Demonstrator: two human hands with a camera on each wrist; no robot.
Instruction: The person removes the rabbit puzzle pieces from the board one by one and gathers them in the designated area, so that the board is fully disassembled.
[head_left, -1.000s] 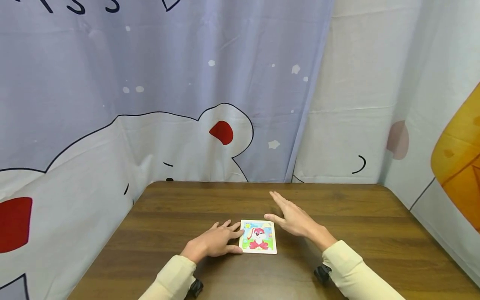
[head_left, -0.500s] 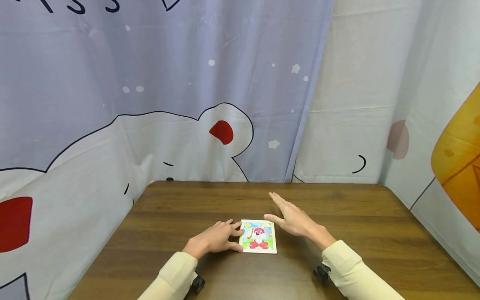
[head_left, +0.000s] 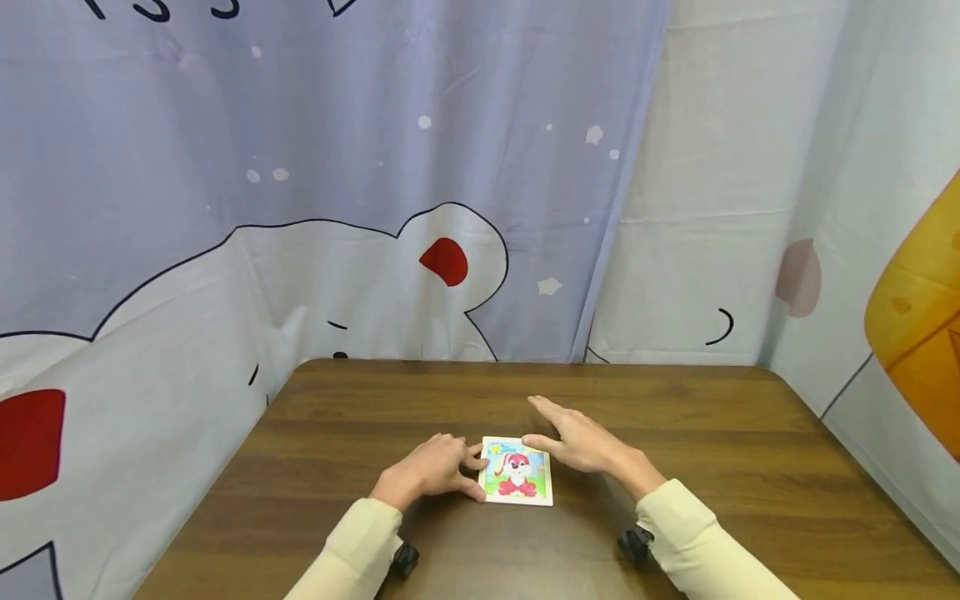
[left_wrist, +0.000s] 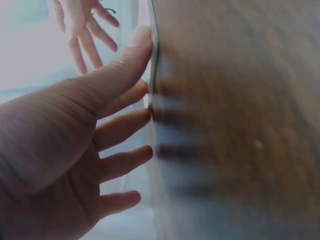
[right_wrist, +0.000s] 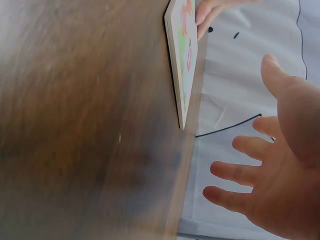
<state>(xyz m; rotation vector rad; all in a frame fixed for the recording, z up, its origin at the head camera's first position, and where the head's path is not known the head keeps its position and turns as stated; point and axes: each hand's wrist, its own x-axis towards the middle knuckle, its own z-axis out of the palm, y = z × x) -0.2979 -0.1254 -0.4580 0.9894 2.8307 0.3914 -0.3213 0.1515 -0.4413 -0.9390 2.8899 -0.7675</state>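
A small, flat picture board (head_left: 517, 479) with a pale border and a pink, long-eared cartoon animal lies on the wooden table. At its left edge is my left hand (head_left: 431, 471); the thumb touches the near corner and the fingertips meet the edge farther up. In the left wrist view, the left hand's fingers (left_wrist: 125, 127) are extended and spread along the board's thin side. My right hand (head_left: 585, 442) hovers at the board's far right corner, fingers extended, the thumb overlapping that corner in the head view. The right wrist view shows the right hand's palm (right_wrist: 285, 175) holding nothing, apart from the board.
The brown wooden table (head_left: 712, 467) extends around both hands. Behind it hangs a printed curtain (head_left: 360, 167) in lilac and white, reaching the far table edge. Black wrist devices (head_left: 405, 558) sit under both cream sleeves (head_left: 352, 542).
My left fingers have bent and drawn in from a flatter spread, with the thumb staying at the near corner. My right hand has shifted slightly left and nearer. The board stays in place.
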